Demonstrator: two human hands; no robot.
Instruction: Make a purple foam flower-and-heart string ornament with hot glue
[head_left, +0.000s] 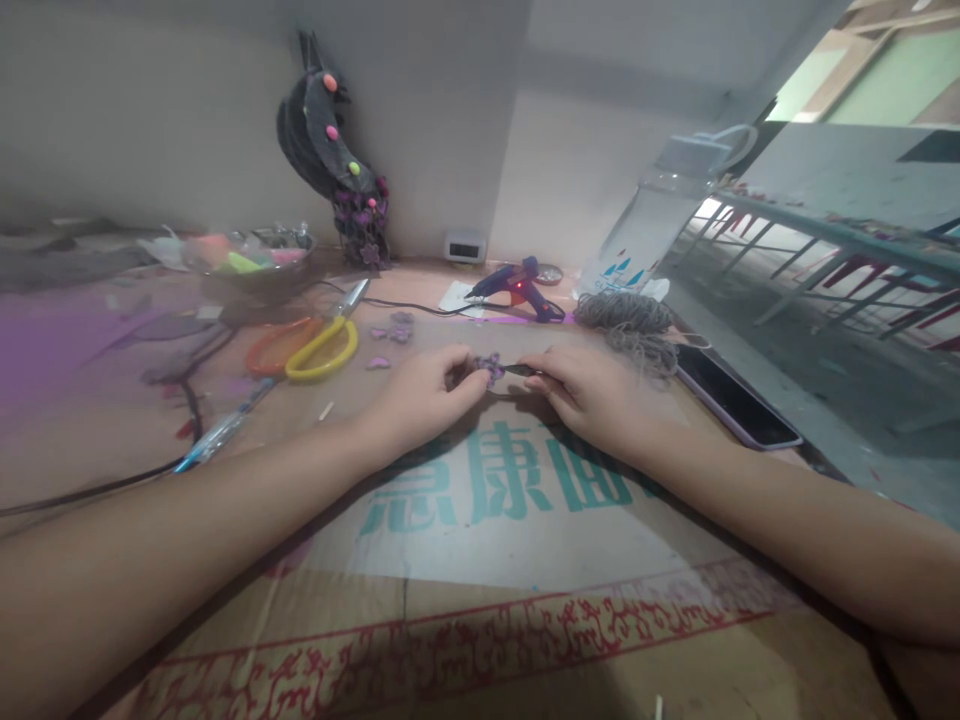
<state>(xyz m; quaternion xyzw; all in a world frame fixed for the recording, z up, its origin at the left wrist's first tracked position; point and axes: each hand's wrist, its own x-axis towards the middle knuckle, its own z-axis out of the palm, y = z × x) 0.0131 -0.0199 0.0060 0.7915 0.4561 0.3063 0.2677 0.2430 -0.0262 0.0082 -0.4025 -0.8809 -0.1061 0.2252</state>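
Note:
My left hand [439, 390] is closed, pinching a small purple-grey flower [491, 370] between thumb and fingers. Opposite it, my right hand [581, 385] grips a slim, dark, pointed piece [519, 370], whose tip touches or nearly touches the flower; its kind is too small to make out. Both hands are above a white sheet with green characters [510, 465]. Left of my left hand lie several loose purple flower pieces [396, 326]. Scissors with yellow and orange handles [324, 350] rest farther left.
Behind my hands, a blue glue gun [525, 288] shows a red light. Grey yarn [626, 320], a phone [739, 400] and a clear bottle [645, 230] stand or lie to the right. A bowl [251, 258] of bright pieces and a dark crescent decoration [330, 140] are at the back left.

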